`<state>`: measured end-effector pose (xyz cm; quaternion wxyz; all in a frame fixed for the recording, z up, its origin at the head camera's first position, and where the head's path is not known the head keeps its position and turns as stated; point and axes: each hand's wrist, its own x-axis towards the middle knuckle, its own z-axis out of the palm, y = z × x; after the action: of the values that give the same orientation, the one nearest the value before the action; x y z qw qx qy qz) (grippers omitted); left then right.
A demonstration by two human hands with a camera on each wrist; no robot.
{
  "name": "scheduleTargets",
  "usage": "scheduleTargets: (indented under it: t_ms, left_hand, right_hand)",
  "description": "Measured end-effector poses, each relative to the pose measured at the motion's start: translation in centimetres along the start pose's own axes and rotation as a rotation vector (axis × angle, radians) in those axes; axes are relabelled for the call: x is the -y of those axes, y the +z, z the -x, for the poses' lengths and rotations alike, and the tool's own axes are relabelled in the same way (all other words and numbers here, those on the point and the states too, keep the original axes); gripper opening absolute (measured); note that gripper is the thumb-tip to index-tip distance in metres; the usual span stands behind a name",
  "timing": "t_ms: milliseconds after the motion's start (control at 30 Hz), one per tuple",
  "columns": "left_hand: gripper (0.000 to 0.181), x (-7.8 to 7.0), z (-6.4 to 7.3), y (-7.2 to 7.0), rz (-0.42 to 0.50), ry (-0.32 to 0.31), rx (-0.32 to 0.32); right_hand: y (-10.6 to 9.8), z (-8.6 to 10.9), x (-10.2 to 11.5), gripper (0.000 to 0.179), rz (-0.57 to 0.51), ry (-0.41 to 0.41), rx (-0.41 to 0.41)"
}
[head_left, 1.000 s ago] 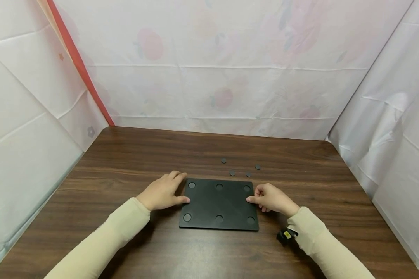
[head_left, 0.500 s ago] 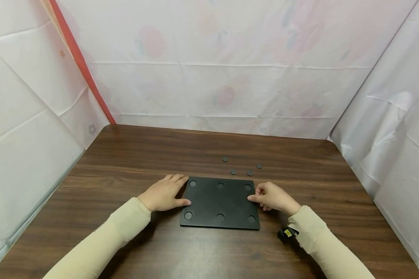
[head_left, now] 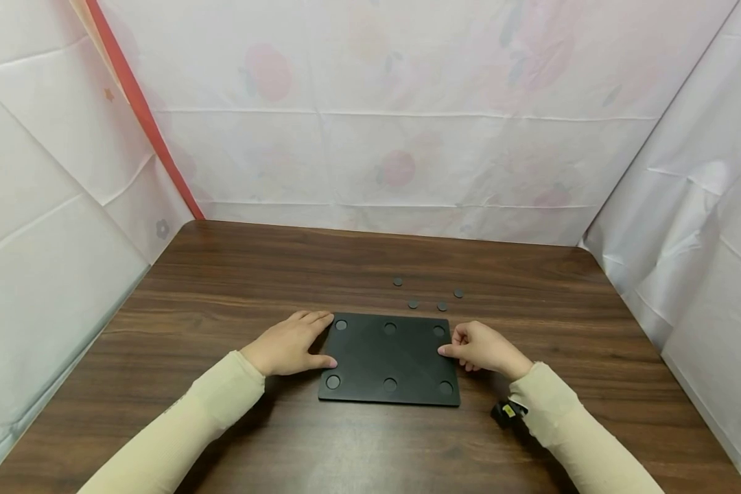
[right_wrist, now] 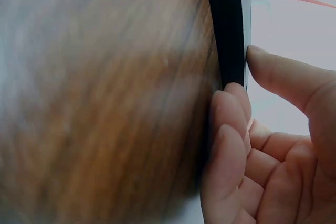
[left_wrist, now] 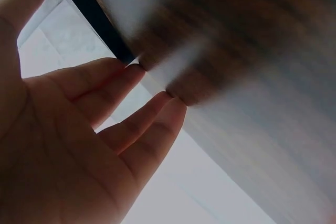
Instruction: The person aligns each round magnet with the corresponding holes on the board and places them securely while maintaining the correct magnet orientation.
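Observation:
A black rectangular board point(head_left: 395, 357) lies on the wooden table, with round recesses along its near and far edges. The two recesses at its left end look filled by dark discs point(head_left: 333, 382); the others show shadowed rims. My left hand point(head_left: 289, 345) rests at the board's left side, its thumb on the top face and its extended fingers by the far left corner. At the opposite edge, my right hand point(head_left: 486, 351) pinches the board, thumb on top and curled fingers against the side. The right wrist view shows those fingertips point(right_wrist: 234, 92) at the board's thick edge.
Several small dark round discs point(head_left: 413, 304) lie loose on the table point(head_left: 253, 274) beyond the board. A black device with a yellow mark point(head_left: 508, 412) sits at the right cuff. White curtains point(head_left: 358, 158) enclose the table's back and sides.
My left fingers have flattened and straightened by the board's far left corner. My right hand keeps its hold on the right edge. The board and loose discs shift only slightly in view.

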<state>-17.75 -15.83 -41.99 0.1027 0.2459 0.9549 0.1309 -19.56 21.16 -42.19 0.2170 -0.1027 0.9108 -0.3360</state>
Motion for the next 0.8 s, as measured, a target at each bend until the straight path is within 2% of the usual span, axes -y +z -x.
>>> scheduleTargets:
  t_ms: [200,367,567,800]
  left_hand:
    - [0.084,-0.1,0.0,0.1,0.02,-0.007,-0.02]
    - [0.084,-0.3,0.1,0.0,0.017,-0.002,-0.029]
    - [0.083,-0.4,0.1,-0.1,0.019,0.001,-0.035]
    - [0.083,-0.4,0.0,-0.2,0.022,0.01,-0.035]
  right_hand:
    - [-0.8,0.0,0.3,0.026,0.051,-0.051,-0.034]
    - [-2.0,-0.3,0.5,0.021,0.049,-0.101,-0.065]
    - [-3.1,-0.8,0.9,0.017,0.072,-0.205,-0.152]
    - [-3.7,-1.8,1.3,0.012,0.167,-0.282,-0.254]
